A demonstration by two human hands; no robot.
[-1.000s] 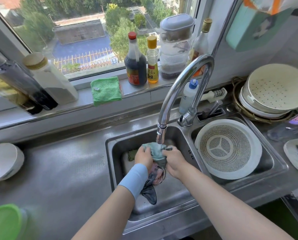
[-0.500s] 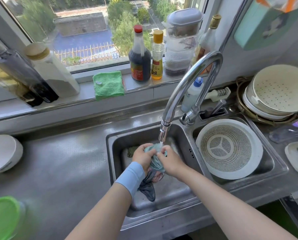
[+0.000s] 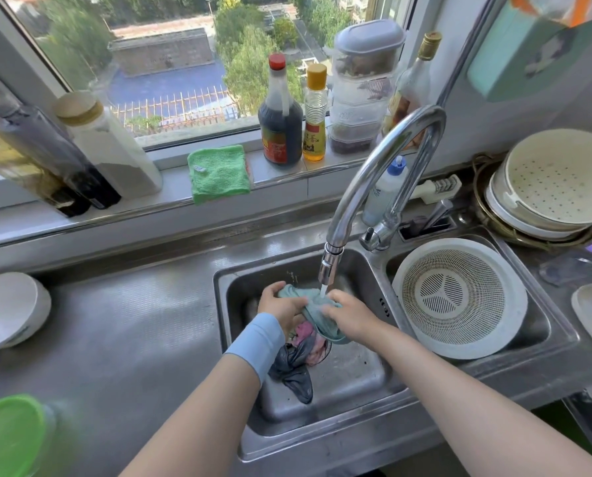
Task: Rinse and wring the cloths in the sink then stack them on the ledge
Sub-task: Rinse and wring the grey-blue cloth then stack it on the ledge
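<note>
Hands sit farther apart than before; left hand (image 3: 280, 305) and right hand (image 3: 351, 315), fingers curled, each grip the teal cloth (image 3: 303, 297) beneath the running faucet (image 3: 334, 247).

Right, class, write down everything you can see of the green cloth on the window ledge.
The green cloth is bright green, looks like fluffy terry, and is folded into a rough square. A small white tag sits near its far left corner. It lies flat on the window ledge, its near edge drooping slightly over the lip, between a tall jar and a dark sauce bottle, apart from both. Nothing rests on it.
</note>
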